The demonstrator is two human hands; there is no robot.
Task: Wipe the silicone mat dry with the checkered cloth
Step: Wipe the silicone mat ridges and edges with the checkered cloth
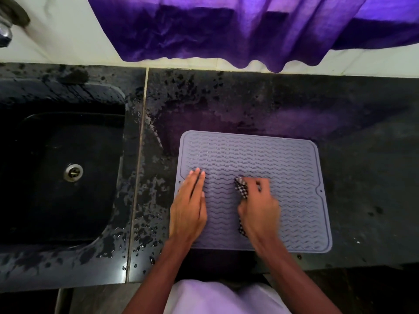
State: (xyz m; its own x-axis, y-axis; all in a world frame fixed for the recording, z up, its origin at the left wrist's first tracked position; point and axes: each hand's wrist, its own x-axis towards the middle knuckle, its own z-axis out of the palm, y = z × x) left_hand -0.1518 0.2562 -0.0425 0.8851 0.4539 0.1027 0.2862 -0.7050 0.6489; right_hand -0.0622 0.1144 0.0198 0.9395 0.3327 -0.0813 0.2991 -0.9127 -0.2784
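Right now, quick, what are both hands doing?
Left hand: open, fingers straight, pressing flat on the silicone mat.
Right hand: closed around the checkered cloth.

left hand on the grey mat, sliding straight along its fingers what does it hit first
Probably only the raised far rim of the grey ribbed silicone mat; nothing lies ahead of the left hand before it.

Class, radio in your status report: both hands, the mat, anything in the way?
Left hand flat on silicone mat. Right hand grips checkered cloth, on mat's middle. Only hands and cloth on mat; wet counter alongside.
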